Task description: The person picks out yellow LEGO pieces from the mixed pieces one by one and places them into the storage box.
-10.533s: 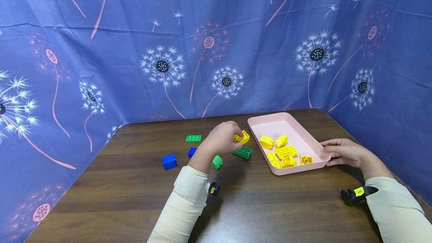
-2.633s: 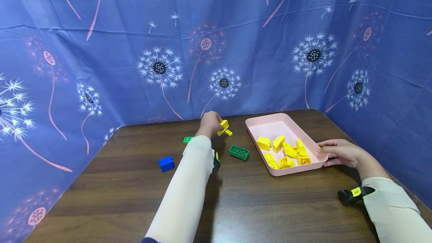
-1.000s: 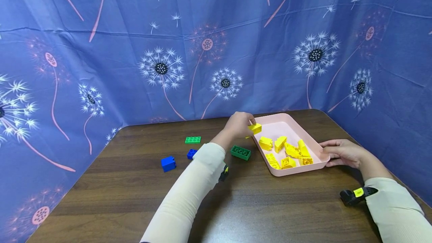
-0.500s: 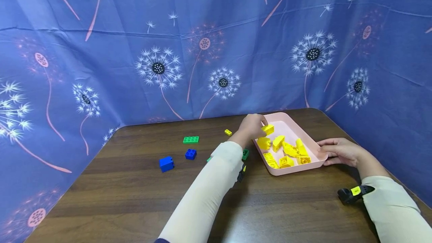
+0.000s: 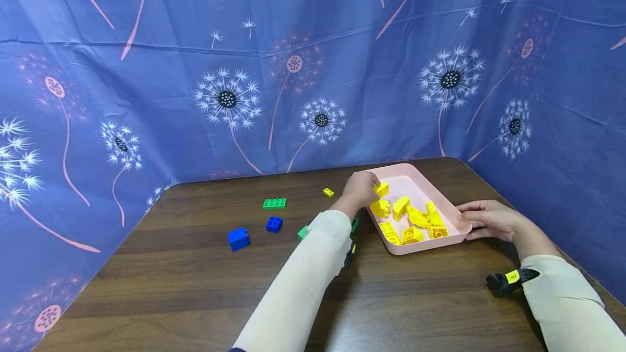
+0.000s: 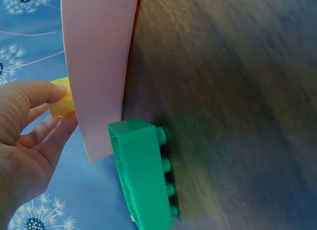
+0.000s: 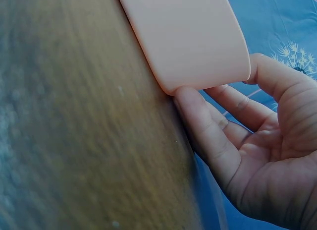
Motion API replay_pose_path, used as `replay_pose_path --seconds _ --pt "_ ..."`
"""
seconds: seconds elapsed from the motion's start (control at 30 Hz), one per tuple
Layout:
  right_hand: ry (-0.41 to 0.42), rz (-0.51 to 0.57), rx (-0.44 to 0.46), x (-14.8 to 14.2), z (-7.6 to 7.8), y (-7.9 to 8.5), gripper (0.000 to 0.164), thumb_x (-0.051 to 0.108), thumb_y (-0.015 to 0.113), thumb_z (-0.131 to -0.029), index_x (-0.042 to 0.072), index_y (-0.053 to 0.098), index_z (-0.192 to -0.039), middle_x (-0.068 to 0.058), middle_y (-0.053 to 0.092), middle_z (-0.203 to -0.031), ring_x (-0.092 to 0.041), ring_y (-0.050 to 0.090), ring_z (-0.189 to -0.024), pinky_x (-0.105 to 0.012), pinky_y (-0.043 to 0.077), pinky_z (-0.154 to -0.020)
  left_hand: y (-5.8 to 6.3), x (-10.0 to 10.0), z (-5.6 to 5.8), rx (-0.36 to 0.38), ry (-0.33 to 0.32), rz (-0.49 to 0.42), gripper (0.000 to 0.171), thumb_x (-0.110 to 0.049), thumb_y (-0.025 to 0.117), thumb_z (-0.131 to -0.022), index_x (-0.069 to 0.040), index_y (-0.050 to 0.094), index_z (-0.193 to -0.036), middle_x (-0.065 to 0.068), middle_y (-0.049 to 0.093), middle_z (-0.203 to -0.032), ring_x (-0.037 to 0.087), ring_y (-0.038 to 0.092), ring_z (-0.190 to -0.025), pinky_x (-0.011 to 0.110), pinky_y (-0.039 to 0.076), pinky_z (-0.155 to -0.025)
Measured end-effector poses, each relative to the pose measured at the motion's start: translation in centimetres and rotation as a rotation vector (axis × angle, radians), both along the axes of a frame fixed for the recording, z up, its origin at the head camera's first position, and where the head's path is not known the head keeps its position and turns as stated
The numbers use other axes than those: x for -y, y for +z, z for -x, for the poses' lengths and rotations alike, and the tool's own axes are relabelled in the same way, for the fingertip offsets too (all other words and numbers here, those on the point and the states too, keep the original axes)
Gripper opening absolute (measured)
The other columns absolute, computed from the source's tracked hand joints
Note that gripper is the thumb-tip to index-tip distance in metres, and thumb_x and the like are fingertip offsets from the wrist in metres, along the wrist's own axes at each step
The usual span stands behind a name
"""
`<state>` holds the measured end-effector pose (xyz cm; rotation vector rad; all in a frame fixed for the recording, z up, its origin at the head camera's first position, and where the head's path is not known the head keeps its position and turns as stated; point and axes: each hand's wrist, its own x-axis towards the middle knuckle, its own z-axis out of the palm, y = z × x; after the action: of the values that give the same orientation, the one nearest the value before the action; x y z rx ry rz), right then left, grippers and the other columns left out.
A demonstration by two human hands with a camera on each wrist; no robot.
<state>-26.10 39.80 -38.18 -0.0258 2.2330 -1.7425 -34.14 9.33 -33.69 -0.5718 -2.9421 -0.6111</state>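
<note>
My left hand (image 5: 359, 189) pinches a yellow toy brick (image 5: 382, 189) between thumb and fingers, just over the left side of the pink tray (image 5: 409, 184). In the left wrist view the brick (image 6: 62, 98) is partly hidden behind the tray's wall (image 6: 99, 56). Several other yellow bricks (image 5: 417, 216) lie in the tray's near half. At the tray's near right corner my right hand (image 5: 494, 219) grips the edge; the right wrist view has one finger by the rim and another digit at the lower edge of the wall (image 7: 198, 46).
Left of the tray on the wooden table (image 5: 195, 287) lie a small yellow brick (image 5: 329, 193), a flat green brick (image 5: 275, 203), two blue bricks (image 5: 238, 238) and a light green piece (image 5: 302, 233). A dark green brick (image 6: 143, 175) sits beside the tray, mostly behind my left arm.
My left hand has carried the yellow brick from the back middle of the table rightward over the tray. Before that, another yellow brick joined those in the tray. The right hand has stayed at its corner.
</note>
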Motion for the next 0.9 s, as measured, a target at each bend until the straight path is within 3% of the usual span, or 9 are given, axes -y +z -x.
replay_pose_path --seconds 0.27,0.5,0.9 --pt "-0.001 0.002 0.002 0.0 0.0 -0.1 0.060 0.010 0.060 -0.094 -0.018 0.031 -0.138 -0.004 0.068 -0.099 -0.022 0.069 -0.081 -0.042 0.057 -0.074 0.1 0.3 0.0 -0.004 -0.010 -0.022 0.034 -0.013 0.079 -0.080 -0.015 0.073 -0.113 -0.003 0.069 -0.108 0.009 0.060 -0.094 0.019 0.051 -0.080" --pt "0.002 -0.003 -0.002 0.1 0.0 0.0 0.062 0.010 0.060 -0.093 -0.019 0.030 -0.138 -0.004 0.068 -0.099 -0.022 0.068 -0.081 -0.042 0.057 -0.074 0.2 0.8 -0.2 0.022 0.004 -0.043 0.032 -0.014 0.078 -0.081 -0.012 0.073 -0.113 -0.001 0.069 -0.109 0.009 0.057 -0.086 0.018 0.051 -0.074" --pt "0.003 -0.021 -0.007 0.1 -0.1 0.0 0.061 0.011 0.060 -0.093 -0.019 0.031 -0.138 -0.005 0.068 -0.100 -0.022 0.068 -0.081 -0.042 0.057 -0.074 0.5 1.9 -0.3 0.025 -0.018 -0.061 0.027 -0.013 0.079 -0.079 -0.012 0.073 -0.105 -0.004 0.064 -0.092 0.012 0.055 -0.077 0.019 0.049 -0.066"
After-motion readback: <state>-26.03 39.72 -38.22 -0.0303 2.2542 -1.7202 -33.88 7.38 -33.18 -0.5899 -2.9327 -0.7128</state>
